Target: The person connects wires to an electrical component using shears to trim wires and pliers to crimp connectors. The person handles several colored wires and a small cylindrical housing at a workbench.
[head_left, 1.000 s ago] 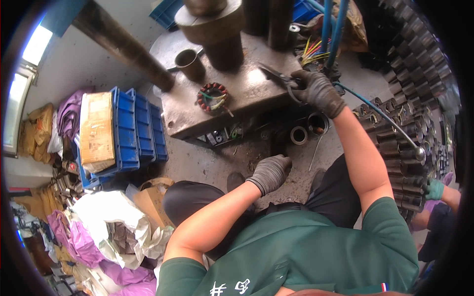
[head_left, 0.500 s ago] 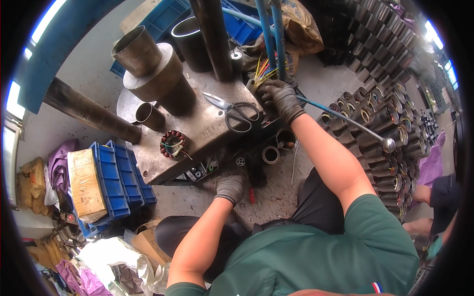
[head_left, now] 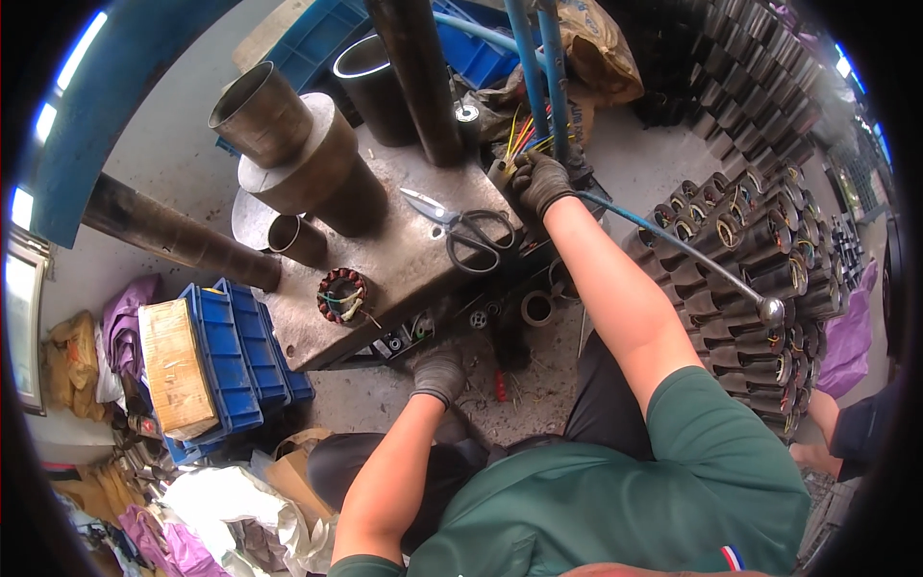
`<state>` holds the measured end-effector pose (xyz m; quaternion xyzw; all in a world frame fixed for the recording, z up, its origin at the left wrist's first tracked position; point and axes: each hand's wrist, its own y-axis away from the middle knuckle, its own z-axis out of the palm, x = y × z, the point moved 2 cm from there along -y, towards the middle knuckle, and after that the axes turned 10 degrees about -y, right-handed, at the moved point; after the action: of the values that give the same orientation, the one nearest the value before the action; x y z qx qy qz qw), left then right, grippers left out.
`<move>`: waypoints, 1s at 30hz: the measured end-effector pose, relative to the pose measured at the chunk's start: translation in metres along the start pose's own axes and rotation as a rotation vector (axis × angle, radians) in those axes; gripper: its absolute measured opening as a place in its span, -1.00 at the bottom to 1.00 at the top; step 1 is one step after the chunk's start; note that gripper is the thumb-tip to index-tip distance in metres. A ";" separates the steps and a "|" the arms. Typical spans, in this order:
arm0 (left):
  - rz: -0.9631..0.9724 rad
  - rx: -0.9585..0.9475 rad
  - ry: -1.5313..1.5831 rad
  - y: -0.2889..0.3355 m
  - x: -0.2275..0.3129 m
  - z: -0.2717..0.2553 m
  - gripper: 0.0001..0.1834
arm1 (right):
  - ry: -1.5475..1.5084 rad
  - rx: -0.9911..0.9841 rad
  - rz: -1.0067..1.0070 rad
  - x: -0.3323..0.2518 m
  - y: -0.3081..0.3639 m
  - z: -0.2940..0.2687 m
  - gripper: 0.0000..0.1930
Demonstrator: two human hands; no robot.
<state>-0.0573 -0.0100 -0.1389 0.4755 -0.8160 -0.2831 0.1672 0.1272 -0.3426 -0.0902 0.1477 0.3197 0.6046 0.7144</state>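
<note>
My gloved right hand [head_left: 542, 182] is at the far right corner of the metal bench, beside a bunch of thin coloured wires or sleeves [head_left: 519, 137]. Its fingers are curled closed; whatever they pinch is hidden. Below the bench's near edge hangs my gloved left hand [head_left: 438, 375], knuckles up, its fingers blurred and dark. On the metal bench top [head_left: 404, 264] lie scissors [head_left: 428, 204] with black handles. Left of them sits a small wound stator ring [head_left: 328, 288] with dark red coils and pale leads.
Stacked metal cylinders [head_left: 317, 159] and a dark upright post [head_left: 418, 87] stand on the bench. A blue lever with a ball end [head_left: 771, 310] juts right beside my forearm. Motor housings [head_left: 731, 231] are piled at right, blue crates [head_left: 226, 356] at left. Another person's arm [head_left: 822, 433] shows far right.
My right hand has shifted slightly toward me and left, its fingers curling more tightly by the wires. The left hand has moved a little left. The whole view has shifted slightly.
</note>
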 end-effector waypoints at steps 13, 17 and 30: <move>0.086 -0.082 0.074 -0.008 -0.001 0.017 -0.39 | 0.600 0.019 -0.661 -0.003 0.037 0.008 -0.83; 0.125 0.012 0.073 -0.012 0.003 0.022 -0.38 | 0.635 -0.146 -0.741 -0.008 0.061 0.010 -0.83; 0.366 0.420 0.217 0.068 0.052 -0.073 -0.70 | 0.878 -0.558 -0.844 -0.021 0.216 0.000 -0.87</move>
<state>-0.0893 -0.0509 -0.0393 0.3721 -0.9062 -0.0210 0.1997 -0.0405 -0.3145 0.0445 -0.4402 0.4427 0.3375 0.7045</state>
